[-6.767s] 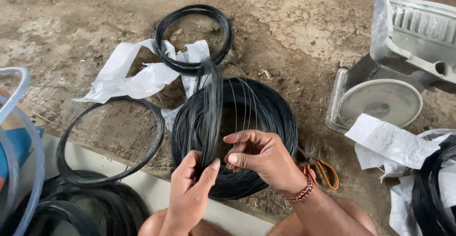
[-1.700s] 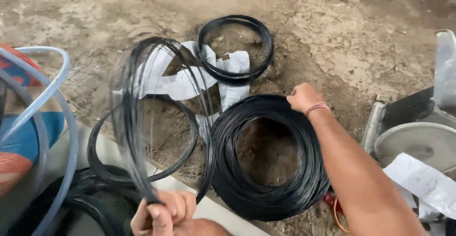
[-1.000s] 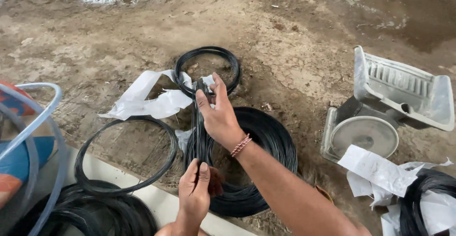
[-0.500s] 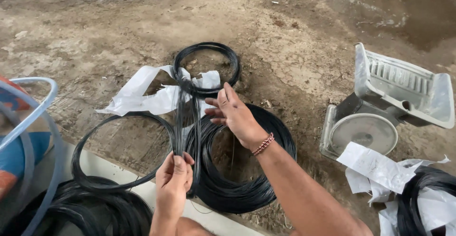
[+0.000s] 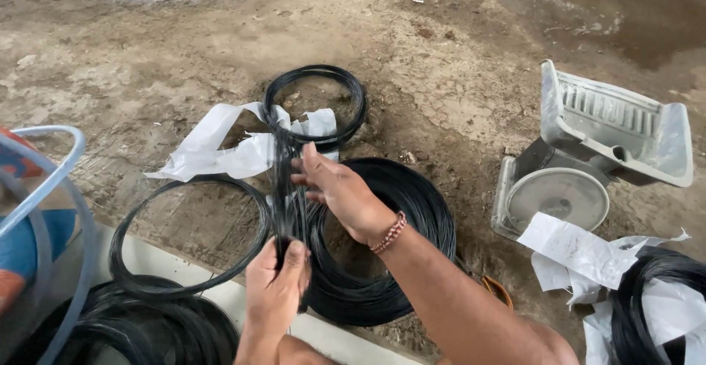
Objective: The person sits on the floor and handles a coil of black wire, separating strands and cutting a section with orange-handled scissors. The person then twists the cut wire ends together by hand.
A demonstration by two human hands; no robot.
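Black wire coils (image 5: 382, 255), white paper (image 5: 220, 152), grey scale (image 5: 588, 166)

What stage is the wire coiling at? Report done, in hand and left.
Done: a small coil and a thin ring lie finished on the ground. In hand: the left hand grips a bundle of strands that the right hand steadies. Left: the big coil remains thick with wire.
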